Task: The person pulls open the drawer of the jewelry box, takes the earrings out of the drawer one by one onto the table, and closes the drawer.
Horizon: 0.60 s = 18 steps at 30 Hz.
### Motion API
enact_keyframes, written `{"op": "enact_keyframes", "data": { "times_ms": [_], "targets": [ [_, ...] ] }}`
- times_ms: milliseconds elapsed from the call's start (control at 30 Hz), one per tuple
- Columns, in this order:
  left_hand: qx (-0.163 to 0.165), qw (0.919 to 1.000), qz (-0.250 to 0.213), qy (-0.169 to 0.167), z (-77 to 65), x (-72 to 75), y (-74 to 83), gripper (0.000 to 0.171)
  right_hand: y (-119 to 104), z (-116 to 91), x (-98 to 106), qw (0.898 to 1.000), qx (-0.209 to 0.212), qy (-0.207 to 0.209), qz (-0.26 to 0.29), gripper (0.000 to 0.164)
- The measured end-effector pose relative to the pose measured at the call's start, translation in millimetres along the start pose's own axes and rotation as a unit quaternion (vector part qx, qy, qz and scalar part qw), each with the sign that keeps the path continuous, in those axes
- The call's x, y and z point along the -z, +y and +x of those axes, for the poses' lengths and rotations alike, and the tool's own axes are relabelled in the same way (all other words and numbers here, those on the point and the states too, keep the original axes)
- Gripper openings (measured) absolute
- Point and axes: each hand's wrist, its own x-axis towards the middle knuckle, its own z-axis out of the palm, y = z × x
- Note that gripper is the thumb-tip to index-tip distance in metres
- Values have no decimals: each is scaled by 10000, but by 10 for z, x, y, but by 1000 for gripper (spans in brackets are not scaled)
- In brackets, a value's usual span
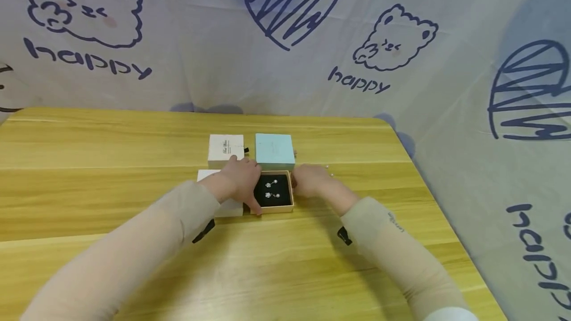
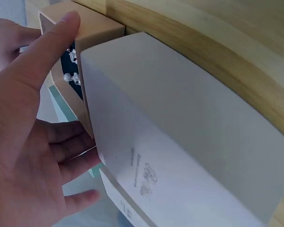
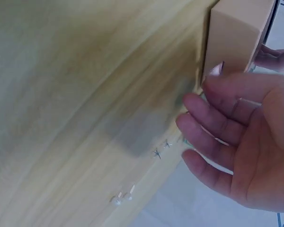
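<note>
A small tan jewellery box (image 1: 278,209) lies open-topped, with two pearl drop earrings (image 1: 271,195) on its black lining. My left hand (image 1: 243,177) grips it at its left end, the thumb along the near edge and fingers toward the far side. In the left wrist view the thumb (image 2: 68,23) lies over the box's rim. At the box's right end, my right hand (image 1: 310,180) pinches a small pale ribbon tab (image 3: 216,69) between thumb and forefinger. Its other fingers are loosely bent. The forefinger is partly hidden behind the thumb.
A white box (image 2: 180,127) stands left of the tan one, partly under my left hand. Behind are a smaller white box (image 1: 226,147) and a light blue box (image 1: 274,148). Star-shaped earrings (image 3: 157,153) and pearl earrings (image 3: 116,200) lie on the wooden table to the right.
</note>
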Motion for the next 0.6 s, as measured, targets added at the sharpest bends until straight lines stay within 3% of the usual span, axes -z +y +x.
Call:
{"op": "enact_keyframes", "data": {
  "times_ms": [133, 267, 433, 600],
  "targets": [
    [48, 10000, 21, -15, 24, 6, 2, 96, -13, -22, 63, 9984, 110, 554, -69, 9],
    [94, 9999, 33, -42, 19, 27, 8, 95, -76, -9, 87, 9913, 724, 1097, -106, 16],
    [149, 9998, 70, -78, -6, 48, 9, 93, -165, 33, 37, 9812, 1509, 1182, -233, 14],
    [119, 9998, 133, -60, -18, 57, 29, 91, -204, 61, -26, 9783, 1593, 1247, -452, 13]
  ]
}}
